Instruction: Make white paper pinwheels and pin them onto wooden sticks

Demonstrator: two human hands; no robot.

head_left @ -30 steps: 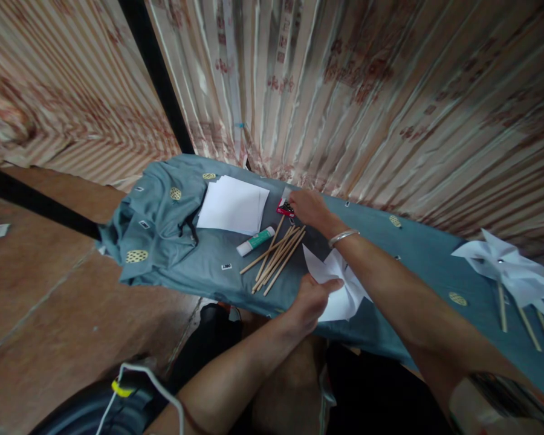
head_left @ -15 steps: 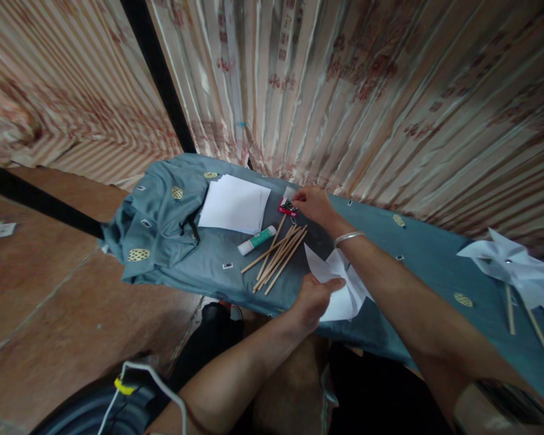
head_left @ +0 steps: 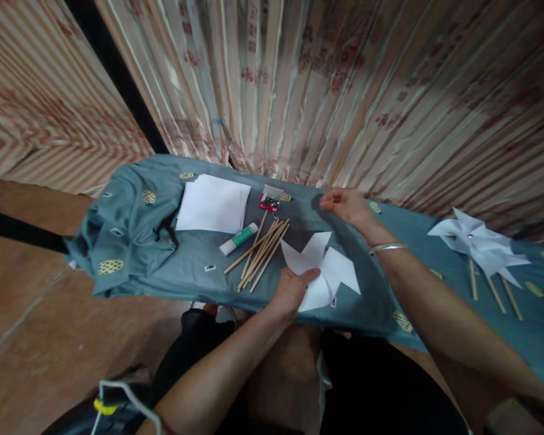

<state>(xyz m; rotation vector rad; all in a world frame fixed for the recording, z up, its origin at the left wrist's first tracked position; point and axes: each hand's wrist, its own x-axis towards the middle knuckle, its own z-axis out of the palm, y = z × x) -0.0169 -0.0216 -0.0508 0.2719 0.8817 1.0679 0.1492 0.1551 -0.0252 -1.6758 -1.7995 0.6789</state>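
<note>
A blue-grey cloth (head_left: 188, 263) is covering the long, narrow table, bunching at its left end. On it, white paper sheets (head_left: 214, 204) are lying stacked near an open red box (head_left: 270, 203); a green-and-white tube (head_left: 239, 239) and loose wooden sticks (head_left: 262, 256) are resting nearby, while paper pinwheels (head_left: 486, 243) are overlapping at right.

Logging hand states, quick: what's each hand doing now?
Left hand: closed, holding the paper pinwheel.
Right hand: closed in a pinch; whether it holds anything cannot be told.

sticks (head_left: 263, 255) left of pinwheel (head_left: 340, 270), bare cloth (head_left: 375, 305) right
</note>
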